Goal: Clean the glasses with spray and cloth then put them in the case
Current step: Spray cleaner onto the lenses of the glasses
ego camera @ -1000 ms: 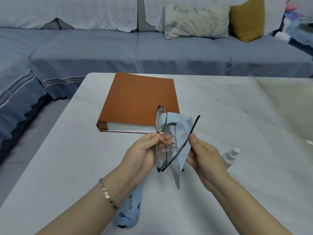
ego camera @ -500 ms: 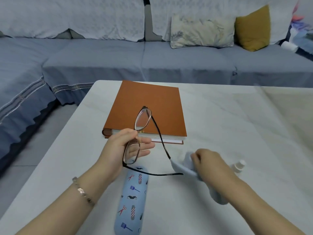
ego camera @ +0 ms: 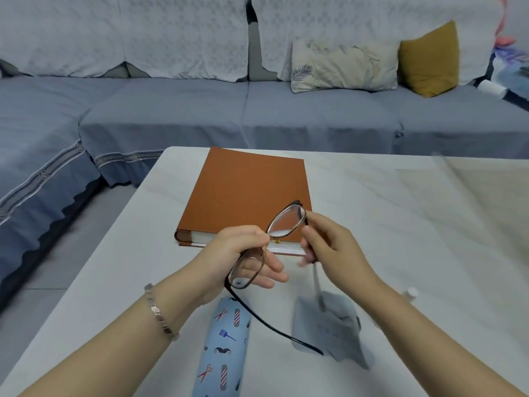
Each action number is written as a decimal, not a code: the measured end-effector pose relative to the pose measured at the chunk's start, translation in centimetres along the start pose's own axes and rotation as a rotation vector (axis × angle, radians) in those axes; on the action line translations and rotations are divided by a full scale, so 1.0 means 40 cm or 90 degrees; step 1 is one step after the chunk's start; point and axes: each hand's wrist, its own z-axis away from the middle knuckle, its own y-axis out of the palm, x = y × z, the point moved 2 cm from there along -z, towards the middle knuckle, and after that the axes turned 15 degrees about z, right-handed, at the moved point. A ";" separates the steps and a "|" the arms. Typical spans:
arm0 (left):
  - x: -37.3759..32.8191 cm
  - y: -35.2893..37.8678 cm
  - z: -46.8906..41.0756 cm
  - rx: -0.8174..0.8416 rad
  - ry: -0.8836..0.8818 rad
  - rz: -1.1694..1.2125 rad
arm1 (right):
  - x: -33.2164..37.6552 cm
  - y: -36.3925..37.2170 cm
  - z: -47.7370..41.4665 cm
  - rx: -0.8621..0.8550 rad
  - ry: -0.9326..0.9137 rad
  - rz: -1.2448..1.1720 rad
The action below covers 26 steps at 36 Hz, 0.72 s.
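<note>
My left hand [ego camera: 243, 259] pinches the dark-framed glasses [ego camera: 286, 222] at the bridge, holding them above the table with one temple arm hanging down over the case. My right hand [ego camera: 332, 245] touches the outer end of the far lens, fingers on the hinge; the other temple arm looks blurred beneath it. The pale blue cloth [ego camera: 329, 328] lies crumpled on the table below my right hand. The light blue patterned case [ego camera: 223, 348] lies closed under my left wrist. The white spray bottle [ego camera: 409, 293] is mostly hidden behind my right forearm.
An orange hardcover book [ego camera: 246, 196] lies on the white marble table [ego camera: 400, 224] just beyond my hands. A blue-covered sofa [ego camera: 257, 116] with cushions runs behind and to the left of the table.
My right hand let go of the cloth, which now lies on the table, and rose to the glasses' far end. My left hand kept the glasses and tilted them.
</note>
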 end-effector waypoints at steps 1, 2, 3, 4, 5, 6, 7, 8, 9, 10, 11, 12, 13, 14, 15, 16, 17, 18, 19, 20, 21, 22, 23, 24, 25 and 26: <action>-0.005 -0.005 0.001 0.002 -0.005 -0.007 | -0.001 -0.010 -0.003 -0.023 -0.010 0.036; -0.011 -0.011 0.002 0.005 -0.012 -0.018 | -0.001 -0.023 -0.006 -0.038 -0.030 0.086; -0.017 -0.016 0.004 0.012 -0.022 -0.030 | -0.002 -0.037 -0.009 -0.038 -0.053 0.131; -0.021 -0.019 0.006 0.020 -0.033 -0.039 | -0.001 -0.047 -0.011 -0.033 -0.076 0.166; -0.024 -0.020 0.006 0.026 -0.042 -0.044 | 0.001 -0.054 -0.012 -0.031 -0.090 0.198; -0.027 -0.019 0.006 0.024 -0.043 -0.046 | 0.003 -0.058 -0.012 -0.041 -0.095 0.230; -0.029 -0.017 0.005 0.013 -0.033 -0.042 | 0.004 -0.060 -0.011 -0.069 -0.091 0.262; -0.030 -0.015 0.002 -0.008 -0.013 -0.028 | 0.003 -0.062 -0.008 -0.113 -0.080 0.296; -0.031 -0.012 -0.002 -0.035 0.011 0.003 | 0.004 -0.061 0.001 -0.162 -0.062 0.319; -0.031 -0.009 -0.006 -0.064 0.032 0.052 | 0.006 -0.057 0.014 -0.198 -0.045 0.318; -0.031 -0.006 -0.009 -0.088 0.048 0.110 | 0.008 -0.049 0.030 -0.206 -0.039 0.293; -0.031 -0.001 -0.012 -0.105 0.060 0.166 | 0.010 -0.037 0.046 -0.178 -0.042 0.254; -0.031 0.005 -0.014 -0.114 0.067 0.218 | 0.015 -0.019 0.063 -0.121 -0.046 0.219; -0.031 0.012 -0.017 -0.114 0.069 0.268 | 0.019 0.003 0.079 -0.053 -0.051 0.207; -0.031 0.019 -0.019 -0.109 0.068 0.317 | 0.019 0.023 0.094 0.008 -0.053 0.221; -0.030 0.028 -0.020 -0.103 0.065 0.361 | 0.011 0.039 0.105 0.049 -0.056 0.250; -0.029 0.036 -0.022 -0.098 0.061 0.394 | 0.001 0.050 0.112 0.072 -0.057 0.281; -0.026 0.043 -0.025 -0.095 0.060 0.417 | -0.003 0.056 0.117 0.083 -0.060 0.301; -0.024 0.050 -0.028 -0.092 0.060 0.434 | -0.004 0.058 0.119 0.086 -0.060 0.310; -0.022 0.056 -0.031 -0.091 0.063 0.447 | -0.003 0.058 0.120 0.085 -0.060 0.313; -0.020 0.060 -0.034 -0.091 0.067 0.460 | -0.004 0.057 0.121 0.085 -0.059 0.316; -0.018 0.065 -0.038 -0.094 0.072 0.471 | -0.005 0.055 0.122 0.082 -0.062 0.316; -0.017 0.068 -0.041 -0.098 0.076 0.483 | -0.008 0.053 0.125 0.076 -0.061 0.311; -0.016 0.073 -0.043 -0.102 0.080 0.493 | -0.010 0.049 0.130 0.070 -0.057 0.302; -0.015 0.080 -0.045 -0.106 0.081 0.500 | -0.012 0.043 0.137 0.070 -0.053 0.297; -0.012 0.088 -0.047 -0.108 0.080 0.503 | -0.013 0.036 0.145 0.073 -0.055 0.297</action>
